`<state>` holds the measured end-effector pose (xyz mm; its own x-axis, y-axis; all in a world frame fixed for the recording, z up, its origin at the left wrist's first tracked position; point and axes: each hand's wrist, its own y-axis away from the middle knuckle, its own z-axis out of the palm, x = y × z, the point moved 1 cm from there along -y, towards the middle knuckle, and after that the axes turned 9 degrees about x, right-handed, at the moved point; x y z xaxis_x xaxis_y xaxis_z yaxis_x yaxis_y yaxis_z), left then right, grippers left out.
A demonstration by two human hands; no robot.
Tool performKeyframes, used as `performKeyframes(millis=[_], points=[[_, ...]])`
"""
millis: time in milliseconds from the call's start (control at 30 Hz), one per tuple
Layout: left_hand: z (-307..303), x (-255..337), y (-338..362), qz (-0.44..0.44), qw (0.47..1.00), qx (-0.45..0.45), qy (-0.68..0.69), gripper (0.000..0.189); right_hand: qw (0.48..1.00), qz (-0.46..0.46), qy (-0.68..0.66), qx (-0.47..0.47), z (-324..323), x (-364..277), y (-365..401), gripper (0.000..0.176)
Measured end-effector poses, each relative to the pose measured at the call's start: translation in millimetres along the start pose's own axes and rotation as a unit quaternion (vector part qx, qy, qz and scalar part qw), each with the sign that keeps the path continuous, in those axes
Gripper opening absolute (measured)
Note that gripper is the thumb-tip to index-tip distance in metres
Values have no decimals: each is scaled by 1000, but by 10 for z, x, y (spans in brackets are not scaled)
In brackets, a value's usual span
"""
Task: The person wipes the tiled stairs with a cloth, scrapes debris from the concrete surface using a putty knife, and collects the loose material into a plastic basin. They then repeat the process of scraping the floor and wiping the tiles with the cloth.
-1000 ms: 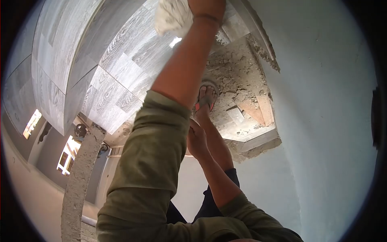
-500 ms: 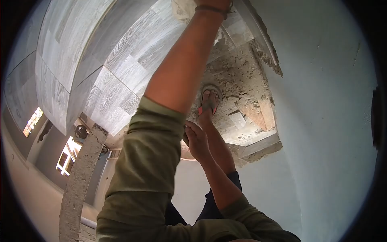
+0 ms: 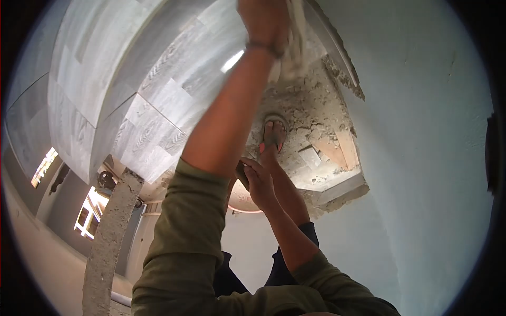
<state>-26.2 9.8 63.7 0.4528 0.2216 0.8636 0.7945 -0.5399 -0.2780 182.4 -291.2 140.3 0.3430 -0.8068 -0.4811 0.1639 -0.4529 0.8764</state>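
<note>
Below, a foot (image 3: pixel 274 135) in a dark, strapped sandal stands on crumbly, sandy rubble (image 3: pixel 311 95); every place is given from that foot. Well beyond it, near the top edge, the person's left hand (image 3: pixel 265 23) is against a limp, cream-coloured cloth (image 3: pixel 295 47), creased and blurred, which hangs on the hand's right side. The fingers are hidden, so whether they are closed cannot be told. Nearer the body than the foot, the right hand (image 3: pixel 258 181) is curled around a dark, flat object (image 3: pixel 242 174), partly covered by the fingers. Left of the foot spread glossy grey tiles (image 3: pixel 168 95) with a printed wood grain and straight joints. Just right of it lie a small pale chip (image 3: pixel 310 157) and a reddish, flat piece (image 3: pixel 345 147); farther right rises a smooth, pale blue-grey wall (image 3: pixel 421 131).
</note>
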Motion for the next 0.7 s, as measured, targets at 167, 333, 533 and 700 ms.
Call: performKeyframes(millis=[167, 333, 533, 700], points=[[410, 173, 477, -21, 998, 51, -9, 25, 988, 144, 58, -28, -44, -208, 1, 26], [159, 498, 1251, 8, 993, -69, 97, 20, 995, -44, 90, 7, -5, -142, 75, 23], [-1297, 599, 728, -149, 975, -163, 36, 18, 995, 95, 23, -19, -34, -46, -12, 30], [-1557, -127, 136, 74, 990, -8, -120, 24, 999, 14, 30, -26, 4, 109, 5, 33]])
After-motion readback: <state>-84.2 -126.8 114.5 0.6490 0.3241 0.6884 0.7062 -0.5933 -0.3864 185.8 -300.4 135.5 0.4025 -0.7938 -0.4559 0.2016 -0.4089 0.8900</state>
